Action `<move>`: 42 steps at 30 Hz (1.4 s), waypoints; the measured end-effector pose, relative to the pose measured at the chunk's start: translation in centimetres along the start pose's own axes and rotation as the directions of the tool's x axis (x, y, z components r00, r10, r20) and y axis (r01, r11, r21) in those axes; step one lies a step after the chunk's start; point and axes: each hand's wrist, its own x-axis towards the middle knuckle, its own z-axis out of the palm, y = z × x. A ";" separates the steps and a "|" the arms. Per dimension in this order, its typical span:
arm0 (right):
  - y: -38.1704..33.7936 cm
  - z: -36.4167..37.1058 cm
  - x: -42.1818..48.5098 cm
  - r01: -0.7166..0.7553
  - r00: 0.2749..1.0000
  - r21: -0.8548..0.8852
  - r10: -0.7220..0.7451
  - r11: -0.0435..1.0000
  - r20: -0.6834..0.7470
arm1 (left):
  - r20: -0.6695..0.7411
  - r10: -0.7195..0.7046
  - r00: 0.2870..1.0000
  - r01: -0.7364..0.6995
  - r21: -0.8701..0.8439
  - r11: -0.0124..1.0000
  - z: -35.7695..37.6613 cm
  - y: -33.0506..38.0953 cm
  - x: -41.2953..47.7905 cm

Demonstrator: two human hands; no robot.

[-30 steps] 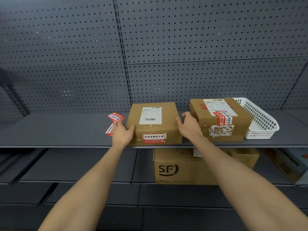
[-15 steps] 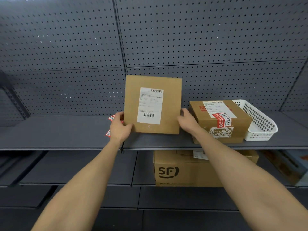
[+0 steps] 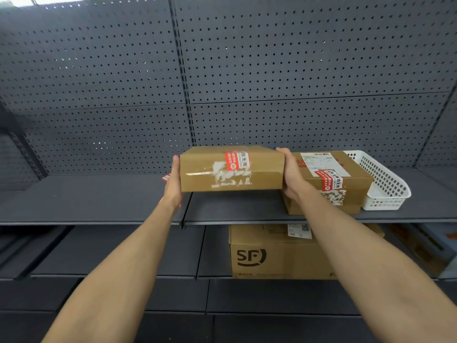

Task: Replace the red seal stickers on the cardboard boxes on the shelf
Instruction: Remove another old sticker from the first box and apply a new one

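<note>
I hold a flat cardboard box between both hands, lifted slightly above the grey shelf. My left hand presses its left end and my right hand its right end. The side facing me carries a red seal sticker over torn white sticker residue. A second cardboard box rests on the shelf just right of my right hand, with a white shipping label, a red seal sticker and white residue below it. Loose red stickers lie on the shelf, mostly hidden behind my left hand.
A white plastic basket stands against the second box at the right. On the lower shelf sits a large cardboard box marked SF. A grey pegboard wall backs the shelf. More items show at the lower right edge.
The box lay on the shelf, was tipped up with its labelled top facing me, and is now turned further so another side with a seal sticker and residue faces me.
</note>
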 end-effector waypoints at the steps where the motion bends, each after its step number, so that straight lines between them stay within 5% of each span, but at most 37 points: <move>1: 0.0 -0.1 0.0 -0.004 1.000 0.000 0.004 1.000 -0.005 | 0.012 0.008 1.000 -0.008 0.034 0.999 0.4 0.4 -0.7; 5: 0.5 -0.5 0.1 -0.011 1.000 -0.016 0.010 1.000 -0.030 | 0.051 0.040 0.998 -0.045 0.103 0.994 1.0 0.1 -1.1; 10: 1.1 -0.3 0.9 -0.039 0.995 -0.108 0.028 0.993 -0.097 | -0.132 -0.067 0.989 0.089 0.167 0.982 0.3 -1.3 0.4; 15: 3.6 -0.8 2.1 -0.129 0.984 -0.254 0.092 0.959 -0.151 | -0.026 -0.122 0.992 0.123 0.031 0.992 0.8 -2.5 -0.7; 20: 5.9 -1.4 2.7 -0.127 0.989 -0.433 0.079 0.892 -0.127 | -0.016 -0.095 0.995 0.096 0.301 0.949 1.0 -4.0 -0.5; 27: 6.1 -0.6 0.8 -0.013 0.987 -0.579 -0.081 0.815 -0.137 | -0.070 -0.030 0.997 0.057 0.414 0.908 1.8 -5.7 -0.1; 30: 5.7 -0.4 0.4 0.106 0.960 -0.677 -0.252 0.729 -0.121 | -0.140 0.250 0.958 -0.109 0.628 0.771 2.3 -5.3 -0.3; 33: 5.4 0.3 0.2 0.251 0.901 -0.749 -0.430 0.613 -0.049 | 0.002 0.464 0.886 -0.301 0.763 0.571 3.5 -4.1 -0.6; 37: 4.6 2.2 -0.3 0.387 0.865 -0.806 -0.479 0.448 0.150 | 0.248 0.444 0.861 -0.447 0.784 0.430 5.4 -2.8 -0.8; 42: 4.8 3.7 -0.2 0.426 0.882 -0.798 -0.390 0.425 0.263 | 0.336 0.297 0.894 -0.435 0.813 0.387 6.3 -2.2 -0.8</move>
